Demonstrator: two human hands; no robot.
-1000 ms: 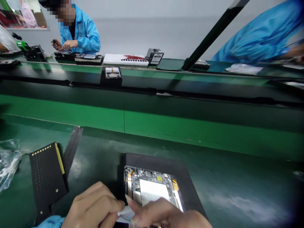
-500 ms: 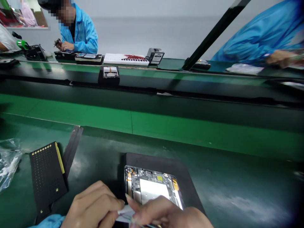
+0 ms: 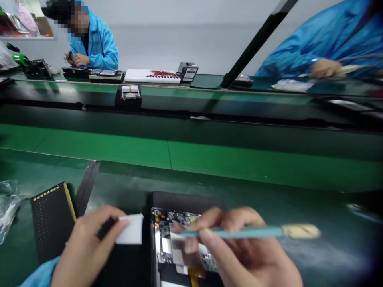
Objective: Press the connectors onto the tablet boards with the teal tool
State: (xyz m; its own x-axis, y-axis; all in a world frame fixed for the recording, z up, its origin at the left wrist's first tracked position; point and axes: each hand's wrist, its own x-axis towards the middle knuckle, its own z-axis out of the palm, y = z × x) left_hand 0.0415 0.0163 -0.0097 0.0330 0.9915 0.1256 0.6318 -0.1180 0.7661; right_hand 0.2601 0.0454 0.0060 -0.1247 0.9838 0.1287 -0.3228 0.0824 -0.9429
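My left hand [image 3: 85,249] pinches a small white paper slip [image 3: 131,234], held just left of an opened tablet [image 3: 167,239]. The tablet lies back-up with its circuit boards bare, resting on a black pad [image 3: 179,198]. My right hand [image 3: 242,251] is over the tablet and grips a thin teal tool with a cream end [image 3: 251,232], which lies level and points left. A clear film piece [image 3: 185,255] seems to hang at the tool's tip over the tablet; I cannot tell whether it is attached.
A black perforated sheet with a yellow edge [image 3: 48,219] and a dark metal strip [image 3: 86,187] lie to the left, with a plastic bag [image 3: 7,207] at the far left. A green conveyor belt [image 3: 191,153] runs across beyond. Blue-coated people work at the far bench [image 3: 92,44].
My hands have parted: the left drew away to the left with the white slip, and the right rose over the tablet, now showing the teal tool. The view shifted slightly.
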